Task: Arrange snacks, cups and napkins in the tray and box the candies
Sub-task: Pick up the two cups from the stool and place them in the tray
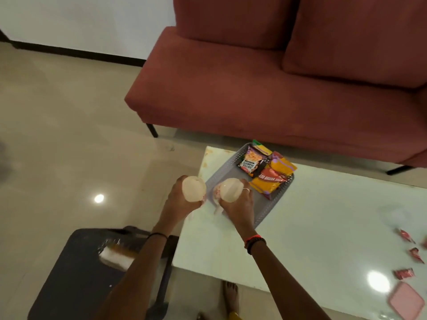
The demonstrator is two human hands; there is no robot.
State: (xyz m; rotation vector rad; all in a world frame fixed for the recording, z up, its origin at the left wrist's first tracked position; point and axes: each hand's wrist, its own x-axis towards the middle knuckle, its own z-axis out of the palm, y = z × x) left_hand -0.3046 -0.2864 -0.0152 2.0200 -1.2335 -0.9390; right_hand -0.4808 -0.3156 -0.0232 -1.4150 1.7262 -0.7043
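A grey tray (227,175) lies near the far left corner of the white table (312,218). Several snack packets (265,169) fill its far half. My left hand (182,199) grips one pale paper cup (193,189) just off the table's left edge, mouth facing the camera. My right hand (238,202) grips a second paper cup (231,190) over the tray's near left part. Red wrapped candies (409,255) lie scattered at the table's right side. A pink box (405,300) sits at the near right corner.
A red sofa (265,77) stands right behind the table. A dark stool (78,273) at lower left carries a stack of white napkins (115,257). Beige tiled floor (57,135) stretches to the left. A bare foot (231,294) shows below the table edge.
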